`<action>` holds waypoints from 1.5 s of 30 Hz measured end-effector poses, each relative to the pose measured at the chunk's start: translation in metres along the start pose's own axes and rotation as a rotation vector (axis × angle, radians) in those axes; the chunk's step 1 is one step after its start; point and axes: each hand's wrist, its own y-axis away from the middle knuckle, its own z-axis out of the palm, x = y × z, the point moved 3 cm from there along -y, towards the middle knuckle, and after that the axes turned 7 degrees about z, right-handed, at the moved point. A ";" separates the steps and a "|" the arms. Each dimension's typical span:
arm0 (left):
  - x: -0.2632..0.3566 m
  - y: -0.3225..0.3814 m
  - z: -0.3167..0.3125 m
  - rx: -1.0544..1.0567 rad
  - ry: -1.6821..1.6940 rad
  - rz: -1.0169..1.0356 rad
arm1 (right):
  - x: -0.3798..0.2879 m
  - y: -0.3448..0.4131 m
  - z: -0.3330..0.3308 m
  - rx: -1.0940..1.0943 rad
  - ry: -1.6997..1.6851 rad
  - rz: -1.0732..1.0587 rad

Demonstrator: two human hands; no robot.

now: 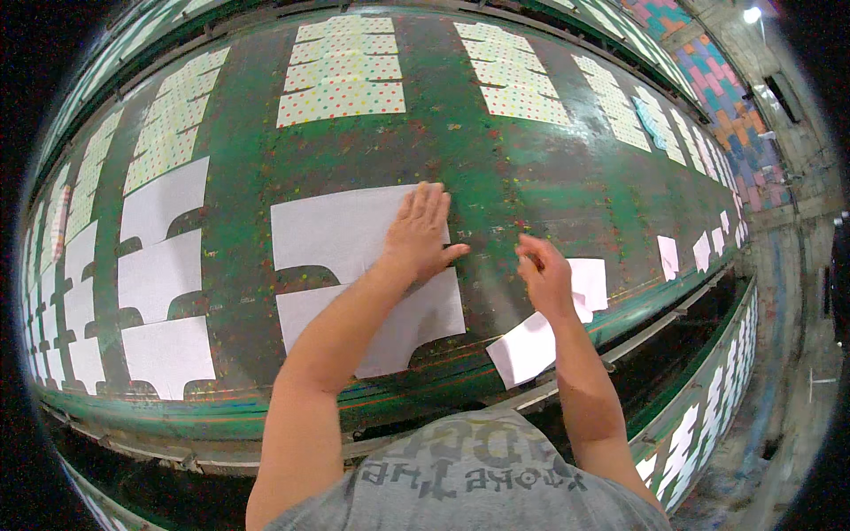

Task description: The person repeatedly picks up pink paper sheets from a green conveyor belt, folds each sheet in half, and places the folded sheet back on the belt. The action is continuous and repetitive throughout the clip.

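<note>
My left hand [418, 232] lies flat, palm down, on the right side of a white cut fabric piece [332, 229], its thumb stretched out to the right over the green table. Directly below, a second white fabric piece [422, 325] is partly covered by my left forearm. My right hand [546, 275] is over the table to the right, its fingers curled towards the thumb; I see nothing held in it. Behind that hand sits a loose white fabric piece [591, 275]. Another white piece [524, 348], slanted at the table's front edge, is partly hidden by my right forearm.
Columns of dotted fabric pieces [342, 73] line the far side of the long green table [372, 152]. White pieces [163, 279] lie in columns on the left. More small white pieces [667, 257] are along the right front edge. Another table [704, 398] stands across a dark gap.
</note>
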 end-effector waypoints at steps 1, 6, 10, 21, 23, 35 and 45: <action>-0.011 0.012 -0.004 0.020 0.017 -0.008 | 0.014 0.015 -0.014 0.011 -0.079 0.122; -0.095 0.102 -0.039 0.073 -0.110 -0.235 | 0.066 0.080 -0.067 0.040 0.298 0.059; -0.130 0.161 -0.076 -0.185 -0.397 -0.583 | 0.096 0.120 -0.082 0.052 0.503 0.154; 0.197 0.139 -0.030 -0.025 0.277 0.249 | 0.117 0.106 -0.082 -0.055 0.436 -0.026; 0.241 0.124 -0.012 -0.078 0.219 0.301 | 0.121 0.105 -0.079 -0.081 0.451 -0.026; 0.287 0.099 0.029 -0.084 0.050 0.004 | 0.131 0.111 -0.104 0.031 0.393 -0.150; 0.297 0.079 -0.011 0.159 0.259 0.063 | 0.093 0.089 -0.132 -0.496 -0.573 -0.168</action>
